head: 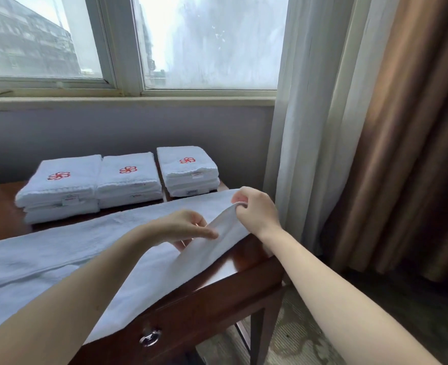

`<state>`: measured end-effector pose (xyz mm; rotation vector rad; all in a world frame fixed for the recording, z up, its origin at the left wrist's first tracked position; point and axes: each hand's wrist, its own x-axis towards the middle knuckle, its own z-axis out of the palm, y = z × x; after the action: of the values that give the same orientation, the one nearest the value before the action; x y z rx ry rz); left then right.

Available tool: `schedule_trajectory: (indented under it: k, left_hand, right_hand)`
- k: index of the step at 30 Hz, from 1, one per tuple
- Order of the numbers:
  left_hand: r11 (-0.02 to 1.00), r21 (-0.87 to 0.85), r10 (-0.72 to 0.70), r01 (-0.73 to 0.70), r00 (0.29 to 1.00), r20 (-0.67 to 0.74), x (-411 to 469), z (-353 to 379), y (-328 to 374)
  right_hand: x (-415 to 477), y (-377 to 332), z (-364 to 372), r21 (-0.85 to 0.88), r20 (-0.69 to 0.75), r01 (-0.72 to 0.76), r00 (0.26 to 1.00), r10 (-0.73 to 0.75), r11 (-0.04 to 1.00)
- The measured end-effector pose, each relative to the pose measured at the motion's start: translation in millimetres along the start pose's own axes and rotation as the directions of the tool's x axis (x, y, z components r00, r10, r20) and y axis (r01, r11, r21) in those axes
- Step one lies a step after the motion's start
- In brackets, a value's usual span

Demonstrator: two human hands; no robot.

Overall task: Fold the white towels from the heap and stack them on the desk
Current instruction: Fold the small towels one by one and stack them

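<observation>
With the white towel (86, 248) spread along the desk (217, 288), the left hand (183, 225) and right hand (254, 209) pinch its lifted right end, seemingly starting a fold leftward with edges aligned.

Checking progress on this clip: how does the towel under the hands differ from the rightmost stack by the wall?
The spread towel lies as one long strip across the desk; the rightmost stack is folded into compact squares, piled up. The spread towel's right end is lifted, pinched by the left hand and right hand; the stack sits untouched. The stack shows a red logo on top; none is visible on the spread towel. Both are white terry.
</observation>
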<state>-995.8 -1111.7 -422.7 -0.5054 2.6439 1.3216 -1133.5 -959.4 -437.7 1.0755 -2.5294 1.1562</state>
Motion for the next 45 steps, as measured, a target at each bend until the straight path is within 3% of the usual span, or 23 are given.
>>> schedule_trajectory:
  k: [2,4,5,7,9,11,14,16,20,24,27,30,34,45]
  left_hand:
    - [0.995,-0.015,-0.094,0.100,0.972,0.216,-12.2,-13.3,-4.9]
    - [0.986,-0.068,-0.133,0.155,0.957,0.259,-17.6,-26.6,-10.7]
    - [0.979,-0.104,-0.151,0.175,0.966,0.208,-17.4,-31.8,-12.8]
    - [0.983,-0.055,-0.177,0.175,0.983,-0.039,-11.7,-38.0,-14.7]
    - [0.969,0.181,-0.104,0.169,0.940,-0.325,-2.1,-41.6,-16.1]
    - [0.892,0.410,0.054,0.193,0.853,-0.519,7.7,-43.4,-16.1]
    - [0.760,0.616,0.312,0.208,0.715,-0.626,24.6,-48.8,-17.7]
    - [0.689,0.696,0.412,0.202,0.681,-0.605,38.0,-54.5,-22.0]
    - [0.618,0.773,0.488,0.141,0.703,-0.518,64.8,-57.1,-40.7]
    - [0.661,0.740,0.435,0.123,0.742,-0.511,87.6,-51.2,-60.4]
    - [0.701,0.707,0.417,0.093,0.750,-0.513,94.0,-45.1,-73.3]
    - [0.723,0.686,0.440,0.082,0.711,-0.549,97.4,-42.3,-81.4]
    - [0.743,0.662,0.428,0.095,0.693,-0.580,95.6,-39.1,-80.9]
    - [0.791,0.595,0.319,0.142,0.734,-0.600,77.3,-20.3,-67.3]
  right_hand:
    - [5.2,1.0,-3.5,0.030,-0.055,-0.056,0.997,0.058,0.998]
    - [9.7,0.9,-2.3,0.055,-0.079,-0.079,0.993,0.084,0.995]
    - [11.4,0.5,-0.2,0.076,-0.082,-0.091,0.992,0.098,0.993]
    - [14.5,0.3,5.0,0.129,-0.083,-0.136,0.986,0.147,0.982]
    - [18.4,2.3,11.7,0.164,-0.093,-0.165,0.979,0.182,0.973]
    - [23.2,4.7,17.4,0.170,-0.122,-0.174,0.973,0.196,0.970]
    - [36.7,9.2,22.8,0.132,-0.171,-0.173,0.966,0.195,0.976]
    - [50.3,13.9,27.1,0.058,-0.182,-0.156,0.969,0.164,0.986]
    - [76.9,28.0,41.5,-0.133,-0.114,-0.135,0.986,0.120,0.982]
    - [87.6,39.0,58.0,-0.295,0.017,-0.126,0.990,0.137,0.947]
    - [83.3,35.6,67.0,-0.515,0.019,0.013,1.000,-0.004,0.857]
    - [75.9,15.9,78.7,-0.400,0.110,0.072,0.994,-0.030,0.914]
    - [57.0,-0.7,97.1,-0.388,0.400,0.068,0.911,0.101,0.919]
    - [49.4,16.9,76.5,-0.371,0.473,0.164,0.880,0.034,0.914]
